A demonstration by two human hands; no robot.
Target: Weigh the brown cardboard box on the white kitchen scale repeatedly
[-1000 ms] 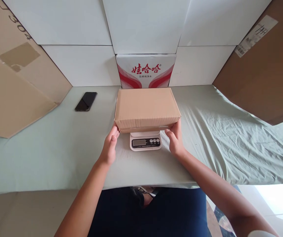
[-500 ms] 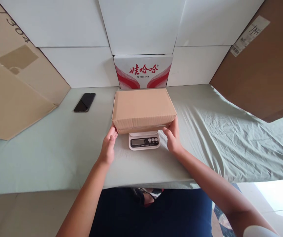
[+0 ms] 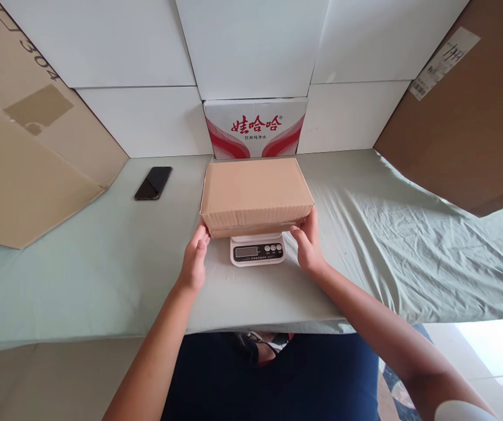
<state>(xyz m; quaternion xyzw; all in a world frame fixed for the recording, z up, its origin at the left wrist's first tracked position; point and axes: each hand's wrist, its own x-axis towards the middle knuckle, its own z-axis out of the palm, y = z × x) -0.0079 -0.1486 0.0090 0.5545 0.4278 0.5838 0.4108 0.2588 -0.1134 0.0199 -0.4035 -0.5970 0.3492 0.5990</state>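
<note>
A closed brown cardboard box is over a white digital kitchen scale, hiding most of its weighing surface. Whether the box rests fully on the scale, I cannot tell. The scale's display and buttons face me, and the display shows no readable digits. My left hand grips the box's near left corner, its fingers partly hidden behind and below the edge. At the near right corner, my right hand holds the box with the thumb in front and the other fingers around the side.
A black phone lies on the green cloth to the left. Behind the box stands a white and red carton against white panels. Large cardboard sheets flank the table at left and right.
The view has shifted very slightly. The box, scale and both hands keep the same places relative to each other.
</note>
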